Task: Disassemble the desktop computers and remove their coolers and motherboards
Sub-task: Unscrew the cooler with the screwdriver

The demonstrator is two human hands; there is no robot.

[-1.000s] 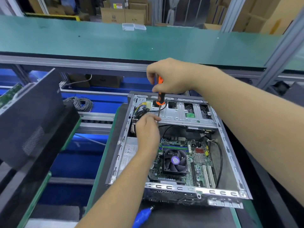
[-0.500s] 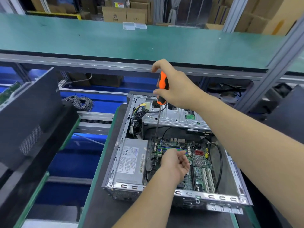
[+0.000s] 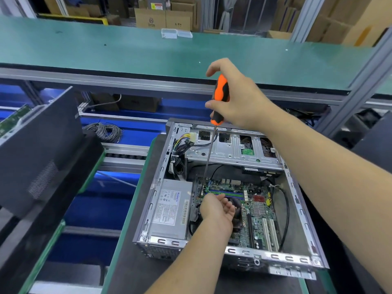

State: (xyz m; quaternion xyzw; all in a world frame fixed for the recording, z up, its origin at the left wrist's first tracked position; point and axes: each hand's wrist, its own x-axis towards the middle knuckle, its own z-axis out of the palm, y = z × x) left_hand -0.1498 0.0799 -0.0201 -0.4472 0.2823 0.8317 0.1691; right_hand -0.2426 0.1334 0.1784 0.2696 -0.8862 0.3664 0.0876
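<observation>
An open desktop case point(image 3: 297, 200) lies on its side on a dark mat, showing its green motherboard point(image 3: 257, 211) and grey power supply point(image 3: 169, 209). My right hand point(image 3: 239, 98) grips an orange-and-black screwdriver point(image 3: 220, 98), held upright with its long shaft reaching down to the board's upper left corner. My left hand point(image 3: 218, 209) sits inside the case over the cooler point(image 3: 238, 211), fingers curled beside the shaft's tip; the cooler is mostly hidden beneath it. Whether the left hand holds anything cannot be seen.
A silver drive cage point(image 3: 233, 147) spans the case's far end, with a wire bundle point(image 3: 180, 149) at its left. A dark case panel point(image 3: 40, 149) leans at the left. A coil of grey cable point(image 3: 104, 131) lies beyond. A green conveyor belt point(image 3: 127, 49) runs behind.
My left hand dropped from the wire bundle by the drive cage down to the cooler. My right hand lifted the screwdriver upright and set its tip on the motherboard's corner.
</observation>
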